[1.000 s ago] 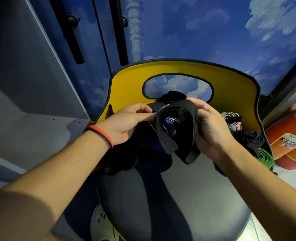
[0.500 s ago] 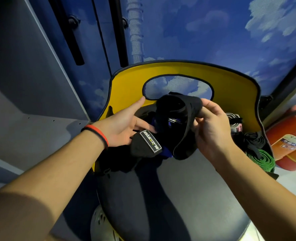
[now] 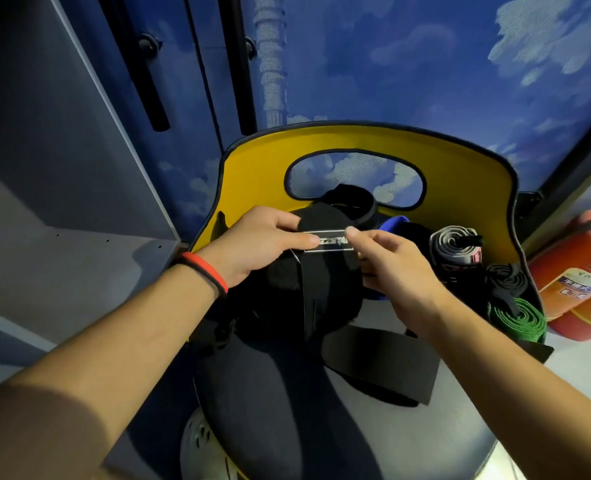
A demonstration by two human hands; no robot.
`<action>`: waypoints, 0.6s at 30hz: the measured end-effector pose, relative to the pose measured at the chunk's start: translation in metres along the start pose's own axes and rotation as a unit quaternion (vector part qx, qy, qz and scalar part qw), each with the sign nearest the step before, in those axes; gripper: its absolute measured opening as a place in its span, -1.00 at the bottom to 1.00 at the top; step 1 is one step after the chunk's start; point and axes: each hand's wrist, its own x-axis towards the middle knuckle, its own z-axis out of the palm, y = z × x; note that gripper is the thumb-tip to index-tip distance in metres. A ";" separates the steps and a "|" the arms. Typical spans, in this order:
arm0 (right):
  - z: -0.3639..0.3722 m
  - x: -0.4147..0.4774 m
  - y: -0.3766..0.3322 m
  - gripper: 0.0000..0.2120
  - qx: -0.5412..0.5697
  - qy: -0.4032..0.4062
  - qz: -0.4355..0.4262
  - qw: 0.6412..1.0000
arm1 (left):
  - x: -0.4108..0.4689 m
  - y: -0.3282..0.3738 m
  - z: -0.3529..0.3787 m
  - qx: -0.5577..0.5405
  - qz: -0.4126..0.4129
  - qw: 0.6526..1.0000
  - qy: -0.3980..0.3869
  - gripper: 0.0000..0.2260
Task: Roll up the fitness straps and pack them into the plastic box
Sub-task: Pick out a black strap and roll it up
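Dim, bluish light; deep shadow swallows the lower left and the centre. Lower right is brighter. Wide-angle bending warps the edges; detail is soft.

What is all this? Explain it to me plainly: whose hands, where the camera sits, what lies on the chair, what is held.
There is no machine here: these are a person's two bare hands. The one picture comes from a wide-angle camera worn on the person's head, looking forward and down, so both arms reach in from the bottom. The left hand, with a red and black band on its wrist, and the right hand both pinch a black strap near its white-edged label. Beneath them is a chair with a yellow back. On the right side of the seat lie three rolled straps: a grey roll, a black roll and a green roll. A red fire extinguisher lies further right. No plastic box is in view.
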 end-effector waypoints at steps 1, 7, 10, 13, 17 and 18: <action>0.001 0.002 -0.002 -0.82 0.007 -0.008 -0.007 1.000 | -0.001 0.003 0.001 0.022 0.012 0.999 -0.021 -0.94; -0.023 0.008 -0.018 -0.73 0.157 -0.069 -0.031 0.985 | -0.005 0.003 -0.016 0.017 0.026 0.986 -0.163 -0.36; -0.034 0.008 -0.020 -0.64 0.150 -0.133 -0.017 0.980 | -0.006 0.004 -0.020 0.035 0.053 0.982 -0.178 -0.28; -0.030 0.006 -0.020 -0.71 0.134 -0.182 0.001 0.974 | -0.005 0.004 -0.020 -0.017 0.046 0.978 -0.202 -0.38; -0.021 0.004 -0.017 -0.76 0.070 -0.214 0.003 0.974 | -0.002 0.007 -0.016 -0.007 0.079 0.977 -0.199 -0.52; -0.022 0.006 -0.015 -0.73 0.057 -0.209 0.000 0.976 | -0.002 0.008 -0.016 -0.007 0.084 0.978 -0.192 -0.53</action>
